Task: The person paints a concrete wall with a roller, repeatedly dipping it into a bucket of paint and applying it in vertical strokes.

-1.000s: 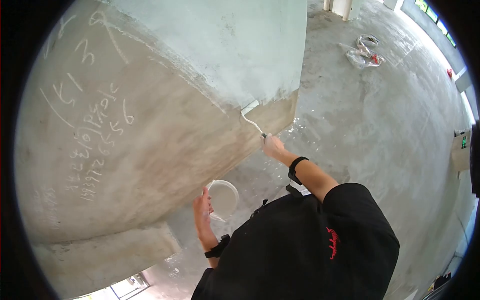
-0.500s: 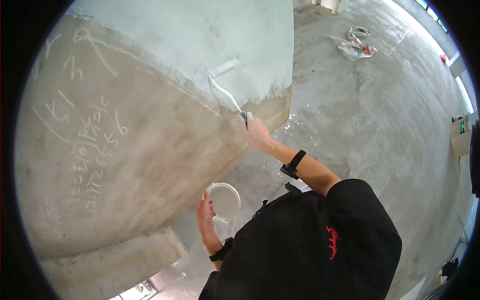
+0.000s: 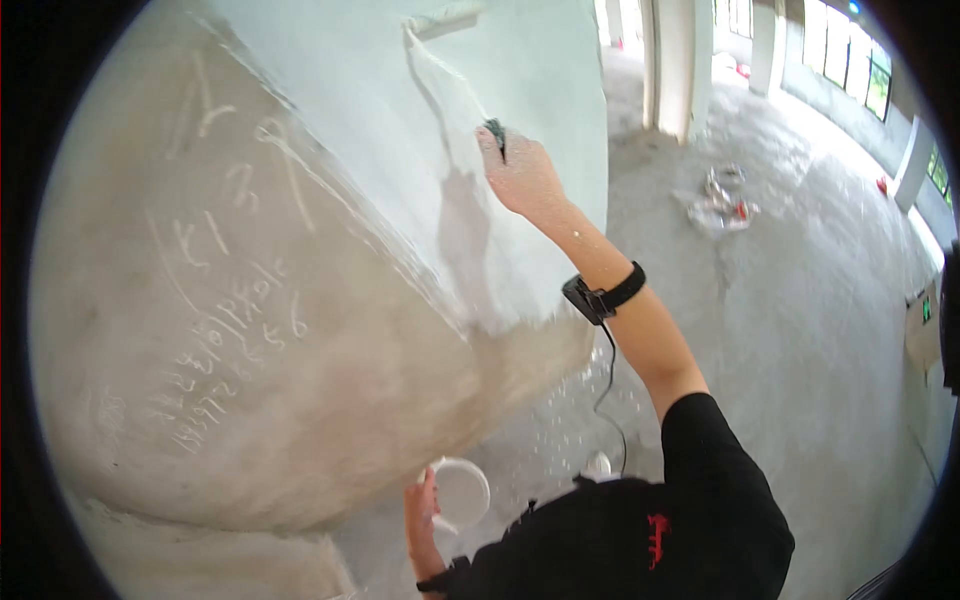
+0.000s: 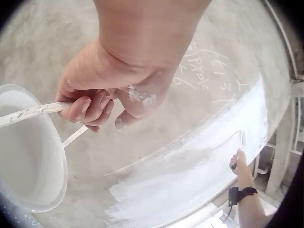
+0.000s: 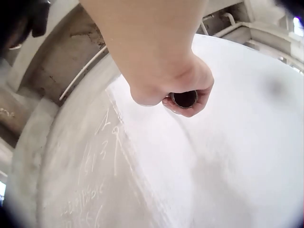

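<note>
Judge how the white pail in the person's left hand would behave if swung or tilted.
The pail hangs from a thin handle gripped by the left hand, so it probably swings freely. It is open-topped and white inside, seemingly paint, so tilting would likely spill. The paint-smeared handle may be slippery.

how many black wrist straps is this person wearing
2. The right strap is on the raised arm by the painted wall; the left strap is low in the head view, beside the white bucket. No others show.
</note>
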`<state>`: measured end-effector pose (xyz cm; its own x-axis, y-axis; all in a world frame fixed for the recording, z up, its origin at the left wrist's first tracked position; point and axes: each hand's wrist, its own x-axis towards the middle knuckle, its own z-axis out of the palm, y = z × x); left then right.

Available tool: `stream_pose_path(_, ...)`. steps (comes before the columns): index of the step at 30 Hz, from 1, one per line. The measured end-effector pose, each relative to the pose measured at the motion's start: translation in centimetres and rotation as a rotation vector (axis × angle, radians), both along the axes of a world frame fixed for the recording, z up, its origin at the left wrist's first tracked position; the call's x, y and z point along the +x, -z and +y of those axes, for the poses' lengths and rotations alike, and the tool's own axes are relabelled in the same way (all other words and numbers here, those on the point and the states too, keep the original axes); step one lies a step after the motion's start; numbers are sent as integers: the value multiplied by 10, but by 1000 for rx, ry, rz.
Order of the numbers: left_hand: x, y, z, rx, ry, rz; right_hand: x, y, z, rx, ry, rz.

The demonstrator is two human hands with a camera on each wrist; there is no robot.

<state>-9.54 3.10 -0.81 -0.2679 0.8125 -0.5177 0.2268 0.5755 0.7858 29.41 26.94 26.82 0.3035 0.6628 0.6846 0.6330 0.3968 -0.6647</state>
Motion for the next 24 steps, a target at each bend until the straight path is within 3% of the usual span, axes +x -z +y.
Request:
stream_pose_path(6,-2,-5,-3,55,-10,17,24,-112,30,55,69,-179)
stream_pose_path(8,-3,2,9,24,-56,-5,30,-136,49,473,348,-758)
stream_pose_path(11,-6,6,26,100,-54,-5,18,-194,49,400,337,-717)
stream_pose_path(15,-9,9,52,176,-41,9,15,-264,51,517,428,-711)
stream_pose_path(17,-12,12,62,199,-34,22,6,-301,25,188,114,-327)
stream_pose_path(18,-15,14,66,207,-29,30,5,-311,15,195,116,-327)
stream_pose_path(20,-17,18,71,218,-18,46,6,-323,4,-40,32,-121)
stream_pose_path(21,-18,20,71,220,-13,55,9,-318,16,-39,32,-120)
stream_pose_path(23,-19,25,69,218,-1,72,17,-298,54,246,169,-133)
stream_pose_path(24,-20,28,67,213,7,83,17,-285,56,240,173,-132)
